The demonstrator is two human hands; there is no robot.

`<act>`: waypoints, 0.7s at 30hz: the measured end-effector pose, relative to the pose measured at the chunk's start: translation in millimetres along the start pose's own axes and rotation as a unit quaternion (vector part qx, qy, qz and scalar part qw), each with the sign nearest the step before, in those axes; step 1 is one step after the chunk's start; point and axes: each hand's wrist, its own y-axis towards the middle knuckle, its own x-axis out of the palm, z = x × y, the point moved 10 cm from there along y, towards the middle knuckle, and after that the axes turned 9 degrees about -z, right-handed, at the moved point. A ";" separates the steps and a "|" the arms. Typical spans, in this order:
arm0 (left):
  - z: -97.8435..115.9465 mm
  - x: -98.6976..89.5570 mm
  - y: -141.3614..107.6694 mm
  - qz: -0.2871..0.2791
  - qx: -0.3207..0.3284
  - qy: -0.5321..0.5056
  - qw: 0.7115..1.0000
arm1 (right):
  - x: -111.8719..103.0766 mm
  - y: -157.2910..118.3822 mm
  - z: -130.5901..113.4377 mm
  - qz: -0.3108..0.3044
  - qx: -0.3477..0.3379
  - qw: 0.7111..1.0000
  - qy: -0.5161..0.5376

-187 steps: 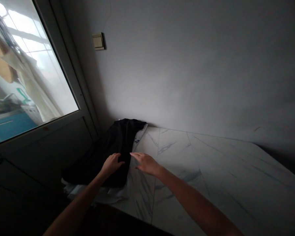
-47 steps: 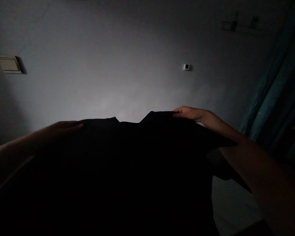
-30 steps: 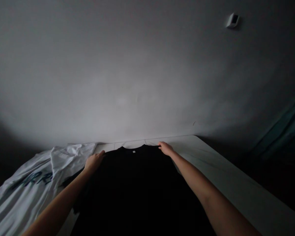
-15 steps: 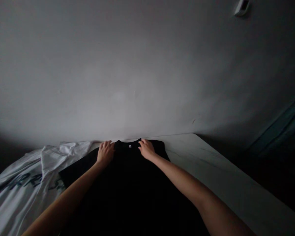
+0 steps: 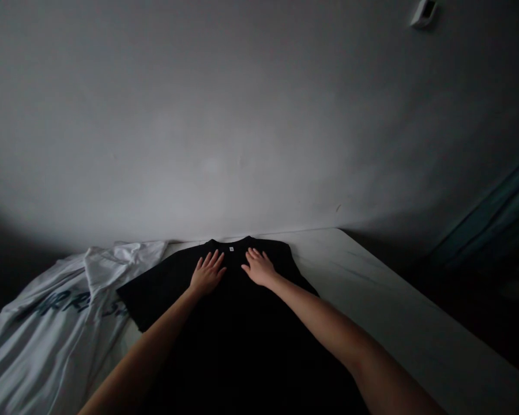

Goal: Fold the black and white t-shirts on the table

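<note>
A black T-shirt (image 5: 242,334) lies spread out, its neckline toward the wall and a small white label (image 5: 231,249) inside the collar. My left hand (image 5: 207,273) rests flat on the shirt left of the label, fingers spread. To the right of the label, my right hand (image 5: 258,267) also lies on the black cloth with its fingers apart. Neither hand grips anything. The lower part of the shirt runs out of the bottom of the view.
A rumpled white shirt (image 5: 38,340) with dark lettering lies at the left, beside the black sleeve. The pale marbled table (image 5: 372,305) meets a grey wall (image 5: 225,115). A white device (image 5: 424,12) hangs on the wall. Bluish-green cloth (image 5: 480,219) is at the far right.
My left hand has moved right and inward from the left shoulder, its fingers now spread. My right hand has moved slightly down from the collar edge. More of the black left sleeve shows.
</note>
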 end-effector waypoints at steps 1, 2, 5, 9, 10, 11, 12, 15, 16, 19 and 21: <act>3.9 1.7 -5.0 -0.013 0.022 -0.002 1.000 | 8.2 -10.6 -14.1 -0.003 -0.046 0.999 0.003; 0.7 3.0 -11.4 -0.024 0.033 0.001 0.999 | 14.1 -22.7 -18.5 -0.001 -0.071 0.997 0.000; -38.4 0.0 -36.5 -0.038 0.011 0.028 0.999 | 11.2 -57.6 17.2 0.029 -0.048 0.997 -0.048; -91.9 -19.1 -74.2 -0.021 -0.041 0.050 0.998 | -31.8 -90.0 116.5 0.063 0.093 0.989 -0.093; -102.0 -24.4 -82.4 -0.019 -0.060 0.048 0.997 | -44.7 -97.3 141.2 0.077 0.141 0.983 -0.088; -111.1 -29.2 -89.7 -0.021 -0.079 0.044 0.996 | -56.4 -106.0 165.3 0.095 0.201 0.972 -0.074; -120.3 -33.3 -96.0 -0.025 -0.102 0.036 0.994 | -64.8 -115.7 186.4 0.112 0.263 0.957 -0.053; -151.2 -42.8 -110.3 -0.035 -0.182 0.009 0.983 | -65.4 -135.4 217.3 0.132 0.373 0.918 0.040; -163.2 -45.5 -113.9 -0.034 -0.214 0.003 0.976 | -60.4 -134.2 216.0 0.125 0.370 0.918 0.065; -198.8 -47.6 -120.0 -0.031 -0.293 -0.020 0.955 | -45.3 -123.4 203.1 0.101 0.340 0.929 0.107; -210.4 -42.7 -113.9 -0.040 -0.276 -0.054 0.959 | -38.9 -120.0 201.7 0.094 0.346 0.927 0.112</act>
